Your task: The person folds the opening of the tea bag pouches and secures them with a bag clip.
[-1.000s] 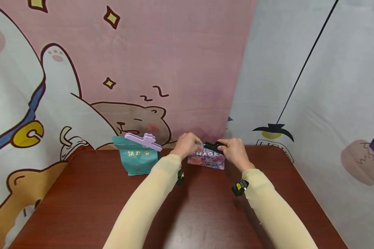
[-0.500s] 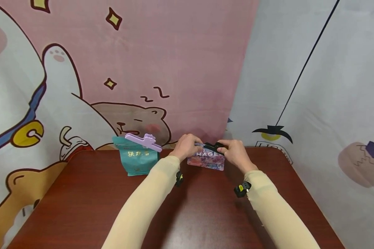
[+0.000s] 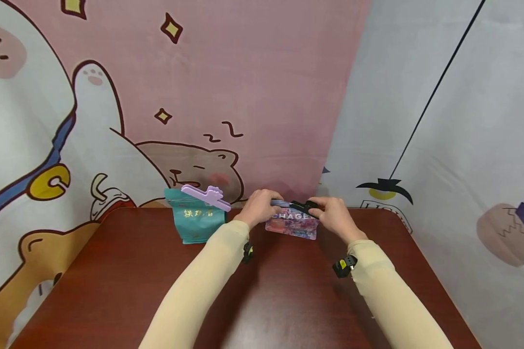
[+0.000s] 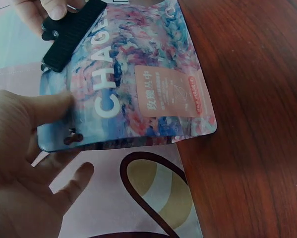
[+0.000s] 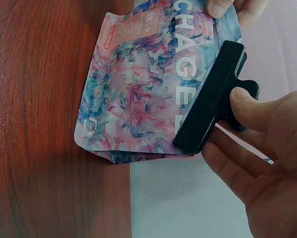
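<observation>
A colourful pouch [image 3: 291, 228] with white lettering and a pink label [image 4: 165, 91] stands at the back of the table. My left hand [image 3: 258, 207] pinches its top left corner, thumb on the front and fingers behind. A black bag clip [image 5: 210, 101] lies across the pouch's top edge on the right part. My right hand [image 3: 334, 216] pinches the clip's handle between thumb and fingers. Further left stands a teal pouch [image 3: 198, 225], with a lilac clip [image 3: 207, 196] slanting across its top; neither hand touches it.
The dark red wooden table [image 3: 284, 295] reaches back to a wall hanging [image 3: 266, 97] with cartoon animals. The right side is closed off by a pale cloth [image 3: 476, 160]. Both wrists wear small black cameras.
The head view has shifted slightly, so the scene sits further right. The gap between my left hand and the black clip has widened a little. Both hands keep their holds.
</observation>
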Tool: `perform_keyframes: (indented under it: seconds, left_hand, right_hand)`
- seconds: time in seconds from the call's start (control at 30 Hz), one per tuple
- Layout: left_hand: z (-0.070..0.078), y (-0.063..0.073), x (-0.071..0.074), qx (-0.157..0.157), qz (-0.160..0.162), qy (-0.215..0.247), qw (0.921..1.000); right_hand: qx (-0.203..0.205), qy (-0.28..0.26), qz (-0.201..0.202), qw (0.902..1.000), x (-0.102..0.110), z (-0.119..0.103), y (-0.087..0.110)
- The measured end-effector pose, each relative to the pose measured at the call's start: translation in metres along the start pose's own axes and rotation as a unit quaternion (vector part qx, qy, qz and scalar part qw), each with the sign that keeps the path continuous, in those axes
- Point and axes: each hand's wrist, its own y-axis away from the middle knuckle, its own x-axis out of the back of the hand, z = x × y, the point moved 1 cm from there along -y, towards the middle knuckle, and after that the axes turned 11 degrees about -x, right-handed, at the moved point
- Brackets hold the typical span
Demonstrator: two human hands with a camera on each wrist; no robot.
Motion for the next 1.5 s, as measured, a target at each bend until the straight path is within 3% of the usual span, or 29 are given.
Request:
perform_keyframes:
  seconds: [0.3,0.8,1.17,1.37,1.5]
  left_hand:
    - [-0.009,0.003,0.000,-0.009,0.015,-0.008,0.9998]
    - [-0.009,0.004,-0.001,-0.009,0.023,-0.018,0.9996]
    - [-0.007,0.005,-0.001,-0.003,0.018,-0.021,0.9996]
    - [-0.006,0.009,-0.001,-0.006,0.014,0.003,0.9999]
    - [-0.005,0.018,0.002,-0.023,0.025,-0.005,0.9994]
  right_hand:
    - [0.013,-0.005,0.004,0.9999,-0.003,-0.005,-0.001]
    - [0.031,0.041,0.035,0.9981,-0.006,-0.007,-0.003]
    - [0.025,0.034,0.038,0.9984,-0.007,-0.007,-0.002]
    - [0.019,0.018,0.017,0.9995,-0.004,-0.005,0.001]
    - [0.020,0.028,0.005,0.9994,0.002,-0.003,0.005]
